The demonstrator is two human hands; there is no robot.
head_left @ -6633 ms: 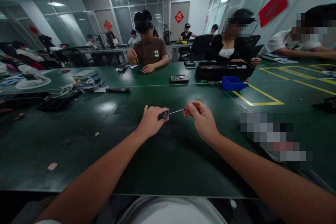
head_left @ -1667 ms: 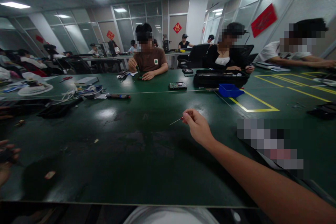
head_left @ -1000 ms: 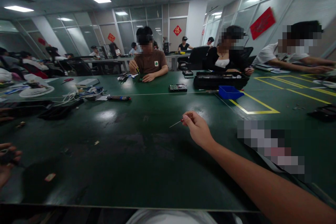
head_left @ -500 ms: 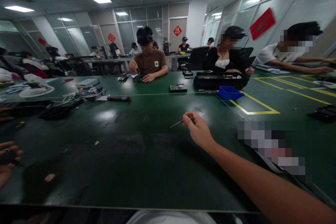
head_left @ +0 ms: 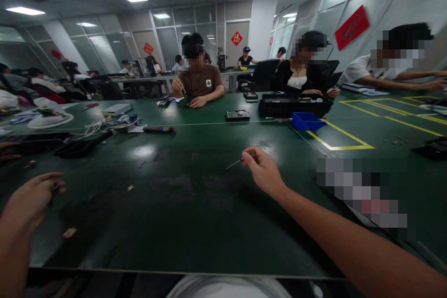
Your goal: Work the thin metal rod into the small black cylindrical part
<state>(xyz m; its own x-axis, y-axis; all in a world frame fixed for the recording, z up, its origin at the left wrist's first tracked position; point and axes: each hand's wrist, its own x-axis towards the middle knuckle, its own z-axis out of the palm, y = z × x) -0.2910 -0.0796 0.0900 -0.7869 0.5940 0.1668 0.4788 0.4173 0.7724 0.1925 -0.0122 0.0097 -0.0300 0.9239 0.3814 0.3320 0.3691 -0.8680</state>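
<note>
My right hand (head_left: 262, 167) is closed around the handle of a small screwdriver (head_left: 233, 164), above the middle of the green table (head_left: 174, 237). Its thin metal shaft points left; the fingers hide most of the handle. At the left edge, my left hand (head_left: 30, 202) is raised over the table with its fingers curled round a small dark object (head_left: 54, 188). Too little of that object shows to name it. A small pale scrap (head_left: 69, 233) lies on the table to the right of this hand, and a smaller one (head_left: 130, 188) lies farther off.
Ahead lie a hard drive (head_left: 237, 115), a blue bin (head_left: 307, 121), a long black casing (head_left: 295, 106) and a dark pen-like tool (head_left: 159, 129). Cables (head_left: 96, 126) and a white fan-like grille (head_left: 50, 121) are at left. A blurred-out item (head_left: 363, 195) lies right. Co-workers sit opposite.
My left hand has come farther into view, moving right and slightly up with the dark object. My right hand and the screwdriver have hardly moved.
</note>
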